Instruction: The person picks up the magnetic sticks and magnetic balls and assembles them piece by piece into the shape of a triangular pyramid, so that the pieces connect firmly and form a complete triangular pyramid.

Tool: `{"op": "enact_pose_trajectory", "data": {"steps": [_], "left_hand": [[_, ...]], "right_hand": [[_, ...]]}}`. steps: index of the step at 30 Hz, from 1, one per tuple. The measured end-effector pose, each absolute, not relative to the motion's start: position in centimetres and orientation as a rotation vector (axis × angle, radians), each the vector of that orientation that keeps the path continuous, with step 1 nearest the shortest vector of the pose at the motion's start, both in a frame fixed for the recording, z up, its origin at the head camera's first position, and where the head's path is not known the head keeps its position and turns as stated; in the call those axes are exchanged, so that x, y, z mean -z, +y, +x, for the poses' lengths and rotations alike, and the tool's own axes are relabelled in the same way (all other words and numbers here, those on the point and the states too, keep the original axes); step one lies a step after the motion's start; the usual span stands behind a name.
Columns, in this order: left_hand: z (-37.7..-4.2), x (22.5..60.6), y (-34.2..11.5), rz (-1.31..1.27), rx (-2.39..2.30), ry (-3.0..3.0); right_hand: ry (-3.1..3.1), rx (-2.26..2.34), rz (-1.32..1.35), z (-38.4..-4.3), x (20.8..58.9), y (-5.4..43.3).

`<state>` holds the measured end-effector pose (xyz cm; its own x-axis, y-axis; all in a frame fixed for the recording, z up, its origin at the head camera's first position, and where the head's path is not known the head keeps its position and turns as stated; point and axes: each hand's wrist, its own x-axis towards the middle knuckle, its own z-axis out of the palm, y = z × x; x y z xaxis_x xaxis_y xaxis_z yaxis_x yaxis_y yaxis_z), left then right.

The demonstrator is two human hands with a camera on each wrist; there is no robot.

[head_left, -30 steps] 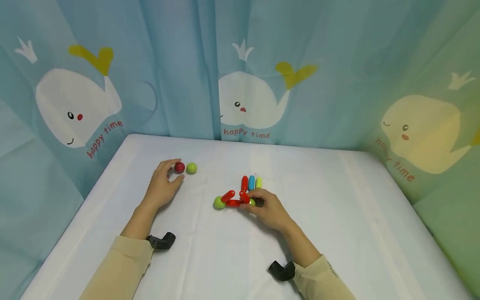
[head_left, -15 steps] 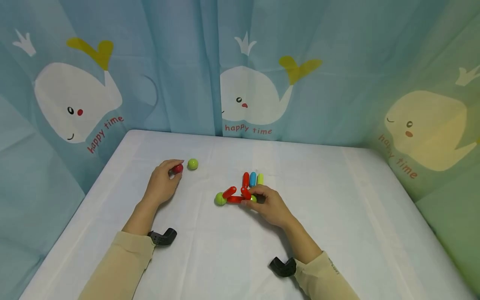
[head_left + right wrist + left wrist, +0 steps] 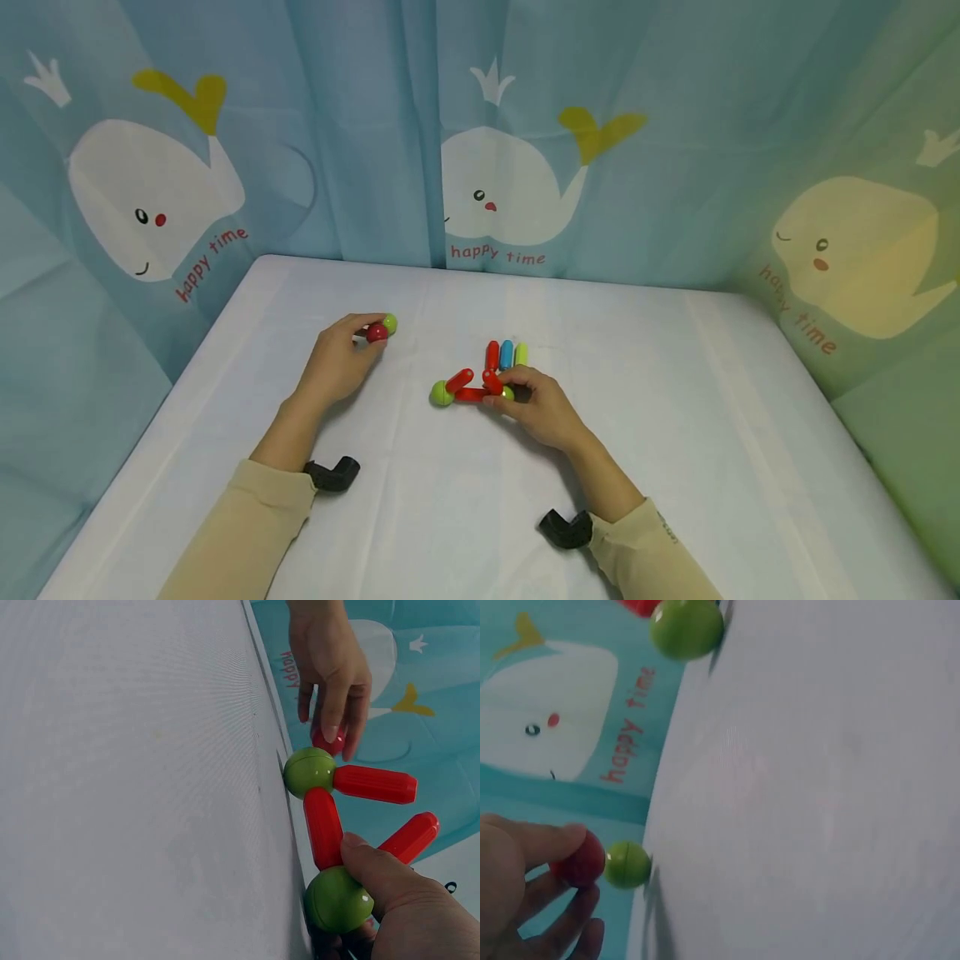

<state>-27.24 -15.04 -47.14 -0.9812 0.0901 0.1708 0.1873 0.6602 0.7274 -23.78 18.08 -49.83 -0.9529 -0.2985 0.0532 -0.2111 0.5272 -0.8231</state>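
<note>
My left hand (image 3: 337,360) pinches a dark red ball (image 3: 377,332) between thumb and fingers at the back left. Just past it is a loose green ball (image 3: 390,323), right beside the red one in the left wrist view. At mid-table my right hand (image 3: 546,412) grips the right end of a small build. In the right wrist view, that build has two green balls, a far one (image 3: 310,772) and a near one (image 3: 339,900), joined by a red rod (image 3: 324,827). A second red rod (image 3: 375,784) rises from the far ball, and a third (image 3: 410,837) rises by my thumb.
Behind the build a red rod (image 3: 492,355), a blue rod (image 3: 506,355) and a yellow-green rod (image 3: 521,354) lie side by side. A white cloth covers the table (image 3: 420,500). Blue curtains (image 3: 360,133) with whale prints stand along its back and sides.
My left hand has taken hold of the red ball, drawn it slightly left, then carried it right, up to the loose green ball. My right hand keeps its grip on the build.
</note>
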Motion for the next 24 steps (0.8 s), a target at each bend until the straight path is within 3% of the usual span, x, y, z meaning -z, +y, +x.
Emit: {"op": "enact_pose_trajectory", "data": {"steps": [24], "left_hand": [[-24.1, 44.0, -8.7, -0.594, 1.422, -2.687]], "right_hand": [[2.674, 1.400, -0.469, -23.8, 49.8, 18.0]]}}
